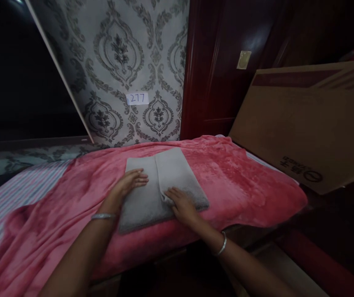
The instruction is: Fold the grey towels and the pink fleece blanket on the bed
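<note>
- We have our left hand (131,182) spread flat with its fingers extended, over the left part of the grey cloth (141,210); we cannot tell how firmly it presses, or whether the whole palm touches.
- Our right hand (182,205) lies palm down, fingers slightly bent, on the near end of the folded flap (173,169); its thumb is hidden from us, so we cannot tell whether it pinches the fabric or only rests on it.
- The grey cloth lies beneath and between our two hands, reaching beyond our fingertips on the far side and toward us on the near side.
- The folded flap runs away from our right hand, its free edge facing our left hand.
- Under the cloth and on both sides of our hands we see a pink blanket (235,185), wrinkled to the left of our left hand.
- Further left of that hand shows a striped sheet (41,181).
- Behind our wrists, we wear a silver bracelet on each arm.
- Well to the right of our right hand leans a large cardboard box (303,119).
- Beyond our hands stands patterned wallpaper (119,53), bearing a white card (137,98) marked 277.
- Far to the left of our left hand, and beyond it, is a dark screen (25,82).
</note>
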`<state>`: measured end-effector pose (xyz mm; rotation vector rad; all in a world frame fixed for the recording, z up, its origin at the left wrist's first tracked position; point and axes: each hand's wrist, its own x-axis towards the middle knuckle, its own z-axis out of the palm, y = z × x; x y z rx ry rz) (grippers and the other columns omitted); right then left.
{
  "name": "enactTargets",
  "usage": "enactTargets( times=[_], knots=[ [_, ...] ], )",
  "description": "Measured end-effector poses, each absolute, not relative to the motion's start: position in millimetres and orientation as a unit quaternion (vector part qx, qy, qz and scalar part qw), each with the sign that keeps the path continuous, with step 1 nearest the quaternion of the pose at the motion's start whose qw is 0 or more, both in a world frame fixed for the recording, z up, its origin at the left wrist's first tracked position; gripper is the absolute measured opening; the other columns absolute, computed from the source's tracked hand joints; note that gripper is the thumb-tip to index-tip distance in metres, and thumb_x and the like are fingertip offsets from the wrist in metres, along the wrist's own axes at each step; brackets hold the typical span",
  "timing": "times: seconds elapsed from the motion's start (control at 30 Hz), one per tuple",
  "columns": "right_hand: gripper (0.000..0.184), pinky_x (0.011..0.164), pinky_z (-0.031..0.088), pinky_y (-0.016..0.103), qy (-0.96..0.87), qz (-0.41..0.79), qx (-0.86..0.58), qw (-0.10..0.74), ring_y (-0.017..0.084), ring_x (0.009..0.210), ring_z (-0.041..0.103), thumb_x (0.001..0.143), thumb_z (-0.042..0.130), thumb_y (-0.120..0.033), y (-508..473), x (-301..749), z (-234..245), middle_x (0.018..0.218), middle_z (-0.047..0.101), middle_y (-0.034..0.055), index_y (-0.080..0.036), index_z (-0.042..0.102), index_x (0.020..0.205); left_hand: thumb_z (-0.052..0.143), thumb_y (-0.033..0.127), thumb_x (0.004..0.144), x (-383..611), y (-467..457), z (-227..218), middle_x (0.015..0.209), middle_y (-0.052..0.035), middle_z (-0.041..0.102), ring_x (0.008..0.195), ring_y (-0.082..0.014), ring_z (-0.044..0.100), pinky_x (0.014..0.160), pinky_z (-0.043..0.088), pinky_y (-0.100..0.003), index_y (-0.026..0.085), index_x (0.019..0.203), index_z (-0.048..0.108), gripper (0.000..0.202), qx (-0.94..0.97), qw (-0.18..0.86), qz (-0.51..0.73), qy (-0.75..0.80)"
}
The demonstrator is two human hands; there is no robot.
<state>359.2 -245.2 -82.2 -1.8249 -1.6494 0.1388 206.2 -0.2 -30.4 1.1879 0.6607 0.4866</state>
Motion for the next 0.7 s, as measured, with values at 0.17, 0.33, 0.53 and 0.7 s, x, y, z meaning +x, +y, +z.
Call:
enactTargets(
  times=[0.17, 0.33, 0.53, 0.7],
  knots=[
    [0.062, 0.114, 0.044, 0.045, -0.608, 0.079, -0.645, 0.457, 0.020, 0.131, 0.059, 0.083, 0.044, -0.005, -243, 365, -70, 0.138, 0.066, 0.0074, -0.024, 0.061, 0.140, 0.074, 0.025, 0.079, 275, 7, -15, 0.089, -0.0183, 0.074, 0.072, -0.0278, 0.073, 0.072, 0.060, -0.043, 0.009, 0.115, 0.063, 0.041, 0.564, 0.730, 0.163, 0.350],
    [0.068, 0.118, 0.039, 0.047, -0.613, 0.073, -0.682, 0.392, 0.024, 0.137, 0.053, 0.078, 0.050, -0.004, -248, 366, -70, 0.146, 0.060, 0.0103, -0.020, 0.059, 0.143, 0.074, 0.015, 0.071, 334, 7, -27, 0.089, -0.0069, 0.072, 0.066, -0.0171, 0.065, 0.062, 0.054, -0.029, 0.017, 0.135, 0.055, 0.067, 0.585, 0.692, 0.231, 0.355],
    [0.072, 0.119, 0.036, 0.050, -0.633, 0.050, -0.718, 0.286, 0.027, 0.143, 0.047, 0.077, 0.044, 0.001, -251, 357, -56, 0.150, 0.056, 0.0128, -0.019, 0.058, 0.145, 0.066, 0.008, 0.060, 345, 16, -32, 0.070, -0.0029, 0.066, 0.057, -0.0157, 0.055, 0.055, 0.042, -0.026, 0.010, 0.123, 0.069, 0.063, 0.638, 0.616, 0.284, 0.364],
    [0.068, 0.117, 0.037, 0.050, -0.666, 0.021, -0.692, 0.278, 0.027, 0.142, 0.047, 0.084, 0.045, -0.002, -237, 333, -34, 0.151, 0.056, 0.0101, -0.025, 0.054, 0.148, 0.061, 0.012, 0.059, 314, 31, -25, 0.062, 0.0000, 0.060, 0.053, -0.0155, 0.051, 0.055, 0.041, -0.026, 0.012, 0.122, 0.070, 0.063, 0.680, 0.545, 0.312, 0.379]
  ],
)
